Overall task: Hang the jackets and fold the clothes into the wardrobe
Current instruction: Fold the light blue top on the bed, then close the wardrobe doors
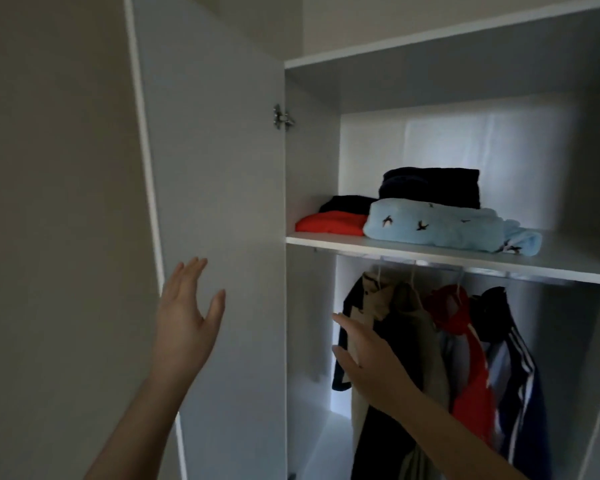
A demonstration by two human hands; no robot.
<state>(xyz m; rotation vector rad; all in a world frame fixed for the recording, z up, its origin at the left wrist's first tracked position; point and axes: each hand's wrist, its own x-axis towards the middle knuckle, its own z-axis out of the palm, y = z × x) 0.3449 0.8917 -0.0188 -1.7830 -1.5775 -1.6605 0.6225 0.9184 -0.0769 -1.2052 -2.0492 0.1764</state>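
Observation:
The white wardrobe stands open, with its left door swung out toward me. My left hand is raised with straight fingers at the door's inner face, near its outer edge. My right hand reaches, fingers straight, against the leftmost hanging jacket, a dark and beige one. Beside it on the rail hang a red jacket and a navy striped jacket. On the shelf lie folded clothes: a light blue bird-print piece, a red piece and dark pieces.
A beige wall runs left of the door. The upper compartment's top board spans above the shelf. The wardrobe's floor shows to the left of the hanging jackets.

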